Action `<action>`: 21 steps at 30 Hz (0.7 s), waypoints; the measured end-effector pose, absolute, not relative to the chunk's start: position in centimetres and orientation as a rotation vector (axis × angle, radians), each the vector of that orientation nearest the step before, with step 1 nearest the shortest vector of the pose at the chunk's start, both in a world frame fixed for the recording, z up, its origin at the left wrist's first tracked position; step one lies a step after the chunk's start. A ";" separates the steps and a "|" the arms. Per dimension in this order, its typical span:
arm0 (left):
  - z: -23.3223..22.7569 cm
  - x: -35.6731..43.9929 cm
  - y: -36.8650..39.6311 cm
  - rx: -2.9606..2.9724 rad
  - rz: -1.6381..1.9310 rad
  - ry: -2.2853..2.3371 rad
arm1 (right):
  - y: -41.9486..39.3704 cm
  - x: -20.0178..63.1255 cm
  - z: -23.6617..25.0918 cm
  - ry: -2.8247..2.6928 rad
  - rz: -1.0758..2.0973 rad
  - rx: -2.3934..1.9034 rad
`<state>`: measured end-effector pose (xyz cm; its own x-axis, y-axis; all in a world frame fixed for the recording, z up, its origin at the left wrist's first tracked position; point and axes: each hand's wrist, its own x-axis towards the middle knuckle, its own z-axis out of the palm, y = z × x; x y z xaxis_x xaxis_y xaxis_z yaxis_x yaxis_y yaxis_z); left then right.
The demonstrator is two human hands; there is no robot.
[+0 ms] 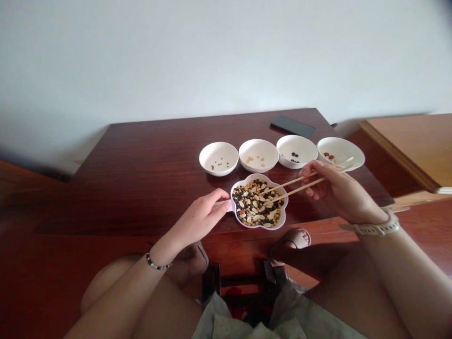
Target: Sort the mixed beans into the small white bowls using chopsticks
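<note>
From the head view I record the right hand (339, 190) with its grip pinched on a pair of wooden chopsticks (303, 182), held near their upper ends; the shafts slant down to the left and their tips sit over the mixed beans in the flower-shaped dish (284, 217). I cannot tell whether the tips hold a bean. The left hand (201, 217) has its grip pressed on the left rim of that dish, thumb and fingertips touching a small tab at the edge. The dish stands near the front edge of the dark wooden table (148, 165) and carries a heap of black, yellow and pale beans and seeds. Behind it, four white bowls stand in a row, close together: the leftmost bowl (219, 158) holds a few green beans, the second bowl (259, 155) a few yellow ones, the third bowl (297, 151) a few black ones, and the rightmost bowl (341, 153) a few red ones; the chopsticks' upper ends cross over this last bowl. A black phone (292, 126) lies flat at the far edge of the table. A white watch (377, 228) sits on the right wrist and a beaded bracelet (157, 264) on the left.
</note>
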<state>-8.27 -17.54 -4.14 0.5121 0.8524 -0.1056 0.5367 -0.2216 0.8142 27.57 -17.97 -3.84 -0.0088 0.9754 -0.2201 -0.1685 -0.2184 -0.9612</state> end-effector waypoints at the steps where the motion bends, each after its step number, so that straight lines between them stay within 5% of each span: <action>1: -4.1 -8.3 -17.5 1.899 0.467 1.146 | -18.0 27.6 -3.8 -0.980 1.421 -1.253; 21: -4.0 -8.3 -17.7 1.908 0.471 1.134 | -17.4 23.8 -3.7 -0.924 1.455 -1.149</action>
<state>-8.33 -17.74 -4.05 0.5187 0.8495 -0.0961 0.5319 -0.2327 0.8142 23.81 -17.39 -3.73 -0.0244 0.9824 -0.1851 -0.2503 -0.1853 -0.9503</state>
